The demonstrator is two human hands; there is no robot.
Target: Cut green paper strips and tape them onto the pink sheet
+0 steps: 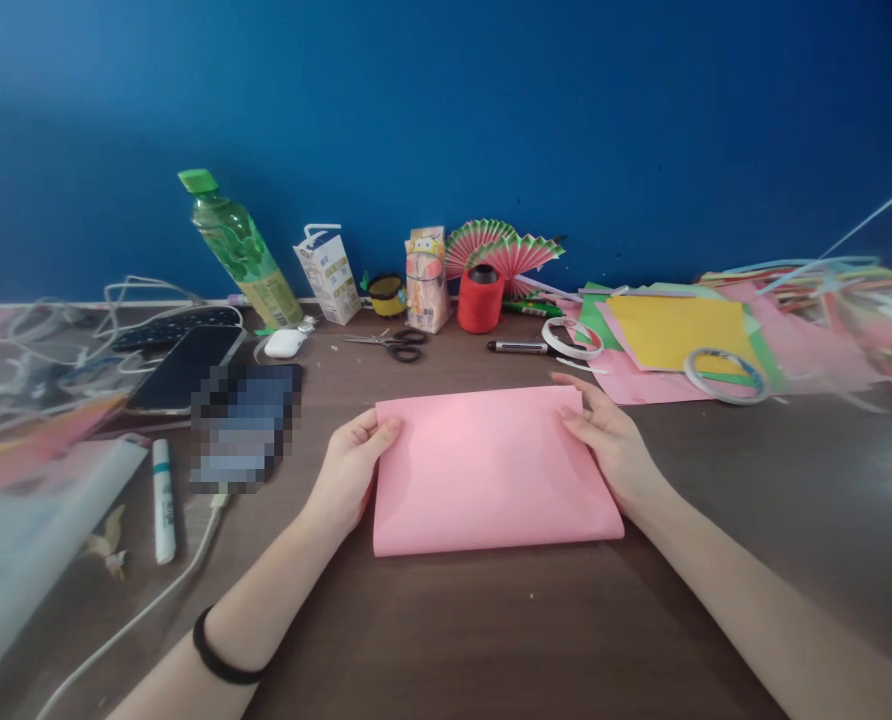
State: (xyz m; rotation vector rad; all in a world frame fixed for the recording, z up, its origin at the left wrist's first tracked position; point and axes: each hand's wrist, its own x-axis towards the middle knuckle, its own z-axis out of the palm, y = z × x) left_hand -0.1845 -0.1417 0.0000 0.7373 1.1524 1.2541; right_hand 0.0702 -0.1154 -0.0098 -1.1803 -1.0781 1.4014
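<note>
A sheet of pink paper (483,470), bent over on itself with a rounded edge toward me, is held just above the dark wooden table (446,630). My left hand (356,455) grips its left side, thumb on top and fingers behind or under it. On the opposite side my right hand (603,435) pinches the far right part, thumb lying on the paper. The fingers beneath the sheet are mostly hidden. A black band circles my left wrist.
Scissors (393,343), a black marker (519,347) and a roll of white tape (572,338) lie beyond the paper. A red thread spool (480,303) and green bottle (243,250) stand by the blue wall. Coloured paper (675,333) is right; a phone (247,425) and white marker (163,505) are left.
</note>
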